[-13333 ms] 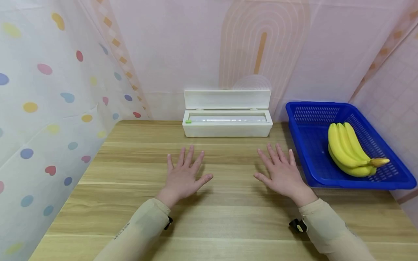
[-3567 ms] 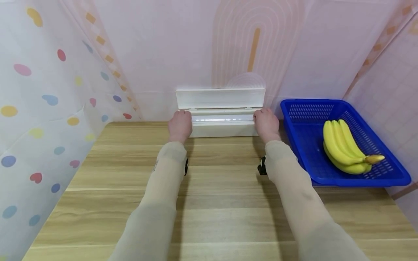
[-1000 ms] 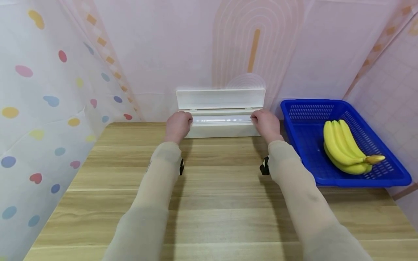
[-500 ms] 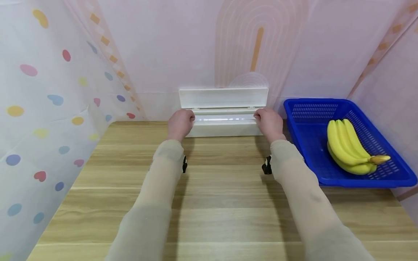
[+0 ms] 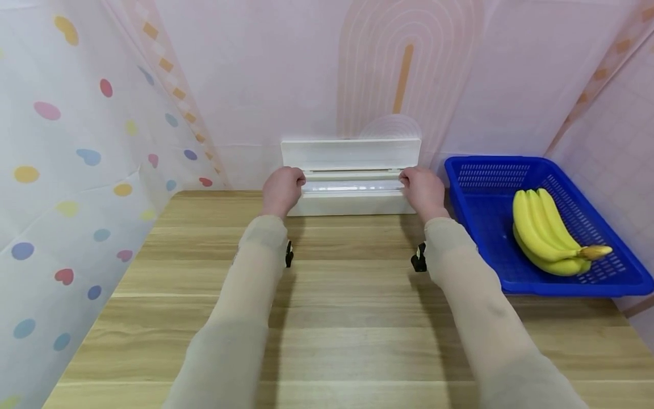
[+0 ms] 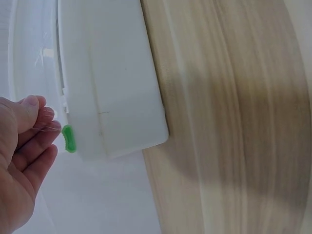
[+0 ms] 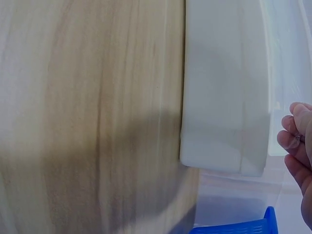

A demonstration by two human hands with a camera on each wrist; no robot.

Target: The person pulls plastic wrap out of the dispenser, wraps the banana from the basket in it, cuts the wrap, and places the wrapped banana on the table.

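Note:
A long white box (image 5: 352,205) stands at the table's back edge with its lid (image 5: 350,154) raised, a clear film roll (image 5: 352,186) inside. My left hand (image 5: 282,190) is at the box's left end; in the left wrist view, thumb and forefinger of that hand (image 6: 24,146) pinch thin clear film beside a green slider (image 6: 69,139). At the right end, my right hand (image 5: 424,190) has its fingertips together; the right wrist view shows a bit of clear film at the fingers of this hand (image 7: 301,146). How far the film extends between the hands is hard to see.
A blue basket (image 5: 477,238) with yellow bananas (image 5: 544,230) stands on the right of the wooden table (image 5: 347,341). Patterned cloth (image 5: 245,74) hangs behind the table and along both sides.
Both hands, spread flat over the table in the oldest frame, have moved to the box's ends with fingers drawn in. Since half a second ago they have risen slightly.

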